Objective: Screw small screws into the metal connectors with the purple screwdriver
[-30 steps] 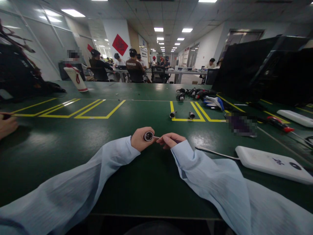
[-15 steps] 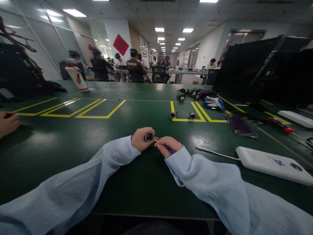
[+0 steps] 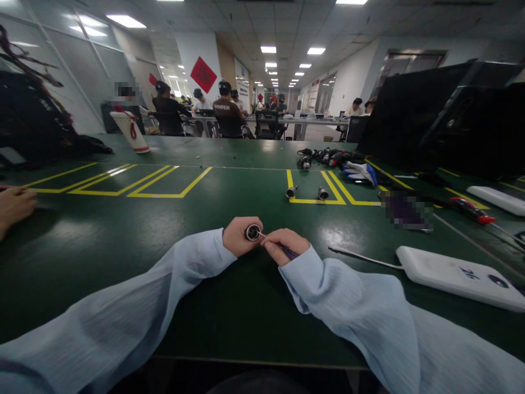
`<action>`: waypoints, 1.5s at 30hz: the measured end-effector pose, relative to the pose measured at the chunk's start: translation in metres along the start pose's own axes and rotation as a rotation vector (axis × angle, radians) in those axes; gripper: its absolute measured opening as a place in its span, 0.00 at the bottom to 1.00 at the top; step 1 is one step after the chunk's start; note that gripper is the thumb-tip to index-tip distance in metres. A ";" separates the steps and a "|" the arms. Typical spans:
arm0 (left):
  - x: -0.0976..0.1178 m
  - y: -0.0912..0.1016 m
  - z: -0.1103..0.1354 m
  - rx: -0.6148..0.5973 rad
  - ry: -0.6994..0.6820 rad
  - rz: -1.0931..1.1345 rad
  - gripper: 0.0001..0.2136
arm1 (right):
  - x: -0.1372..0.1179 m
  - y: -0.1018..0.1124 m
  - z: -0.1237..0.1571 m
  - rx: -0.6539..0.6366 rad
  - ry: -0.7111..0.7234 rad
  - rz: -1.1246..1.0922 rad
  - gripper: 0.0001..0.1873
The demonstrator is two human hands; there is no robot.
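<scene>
Above the green table, my left hand (image 3: 238, 236) is wrapped round a round metal connector (image 3: 252, 232), its dark open end turned toward me. My right hand (image 3: 286, 244) pinches a thin screwdriver (image 3: 290, 253) with a purple handle. The slim metal shaft points left, and its tip is at the connector's open end; how deep it reaches I cannot tell. Two similar small metal connectors lie farther off, one (image 3: 291, 192) on a yellow line and the other (image 3: 322, 193) to its right.
A white power bank (image 3: 459, 276) with a cable lies at right, near a red-and-black screwdriver (image 3: 471, 210). Behind are a blue-and-white glove (image 3: 361, 172) and a pile of dark connectors (image 3: 324, 157). A paper cup (image 3: 130, 131) stands far left. Another person's hand (image 3: 16, 208) rests at the left edge.
The connector and both hands have shifted slightly right and down. The screwdriver's tip now sits closer over the connector's opening. The other person's hand at left has moved a little right.
</scene>
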State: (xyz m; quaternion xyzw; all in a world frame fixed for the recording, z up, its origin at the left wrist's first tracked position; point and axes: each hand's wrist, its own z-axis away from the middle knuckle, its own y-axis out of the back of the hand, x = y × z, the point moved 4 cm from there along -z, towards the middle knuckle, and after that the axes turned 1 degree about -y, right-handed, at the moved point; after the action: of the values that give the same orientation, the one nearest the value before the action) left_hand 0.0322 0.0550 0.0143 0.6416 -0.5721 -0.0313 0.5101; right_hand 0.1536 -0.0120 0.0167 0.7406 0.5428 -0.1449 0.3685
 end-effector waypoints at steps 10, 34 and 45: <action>0.006 -0.010 0.004 -0.136 -0.130 -0.179 0.08 | 0.018 0.007 0.000 0.009 -0.181 -0.105 0.08; 0.002 0.000 0.003 -0.001 -0.130 -0.262 0.03 | 0.047 -0.004 0.002 -0.027 -0.769 -0.945 0.09; 0.003 -0.001 0.002 -0.007 -0.088 -0.180 0.08 | 0.050 -0.004 0.002 -0.063 -0.807 -1.074 0.07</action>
State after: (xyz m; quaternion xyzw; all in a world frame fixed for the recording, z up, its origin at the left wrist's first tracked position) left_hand 0.0327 0.0509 0.0137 0.6864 -0.5340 -0.1074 0.4818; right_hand 0.1687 0.0226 -0.0172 0.2446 0.6597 -0.5576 0.4406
